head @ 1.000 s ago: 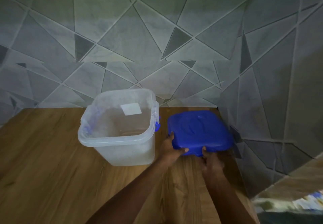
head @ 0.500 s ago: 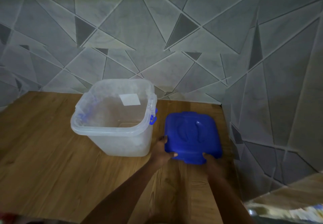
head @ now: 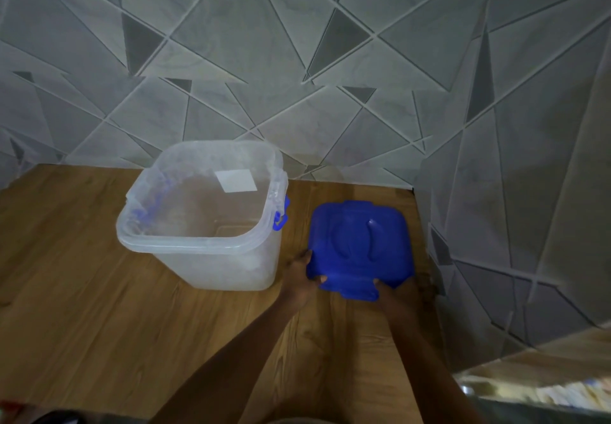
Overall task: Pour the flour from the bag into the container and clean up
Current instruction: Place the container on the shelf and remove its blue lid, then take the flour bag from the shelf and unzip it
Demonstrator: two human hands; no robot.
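Two risks showing. Container, standing open near back edge of bench, sitting just beside left hand: careless forearm swing likely knocking it. Blue lid, lying toward bench's back right corner, crowding wall: could be scraping. Left hand pinching lid's near left corner, thumb on top; right hand gripping near edge, fingers blurring. Container appearing empty; flour bag not showing.

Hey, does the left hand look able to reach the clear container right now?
Probably yes: the left hand grips the blue lid right beside the clear container, with only bare countertop between.
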